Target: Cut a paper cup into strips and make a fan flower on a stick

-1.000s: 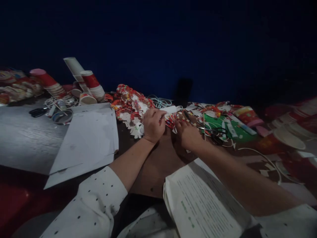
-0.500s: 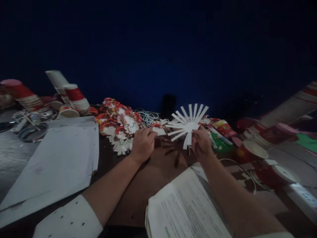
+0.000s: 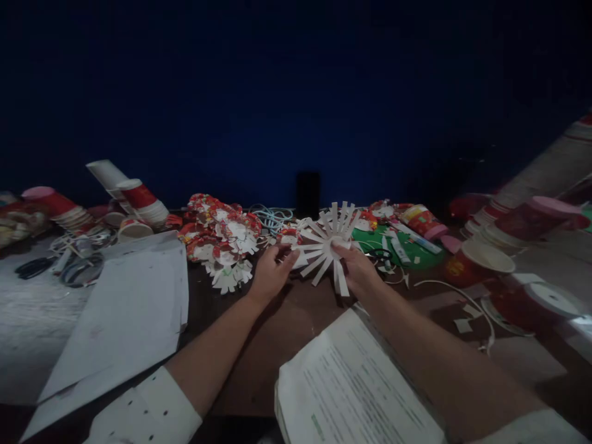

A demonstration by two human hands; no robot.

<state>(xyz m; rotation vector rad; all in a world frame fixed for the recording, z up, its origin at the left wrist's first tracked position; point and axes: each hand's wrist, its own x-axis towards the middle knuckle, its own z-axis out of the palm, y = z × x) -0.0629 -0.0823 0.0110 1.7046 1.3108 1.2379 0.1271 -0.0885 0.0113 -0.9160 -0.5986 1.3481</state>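
Note:
A white paper cup cut into strips (image 3: 332, 248), its strips splayed out round the base like a flower, is held above the brown table. My right hand (image 3: 359, 266) grips it near its middle, the thumb lying on the centre. On the other side my left hand (image 3: 272, 271) has its thumb and fingers closed at the end of a white strip. Just left of that hand lies a heap of red and white cut paper cups (image 3: 226, 231), their strips curled and overlapping.
A thick printed book (image 3: 351, 382) lies in front, and a white board (image 3: 124, 308) is at left. Stacked paper cups stand at left (image 3: 145, 200) and right (image 3: 522, 222). A green sheet (image 3: 416, 250) with scraps, pale blue cord (image 3: 272, 216) and a white cable (image 3: 481, 314) lie about.
My right hand has brought the cut cup left and a little lower, closer to my left hand, and its strips now face a different way. The view has shifted slightly.

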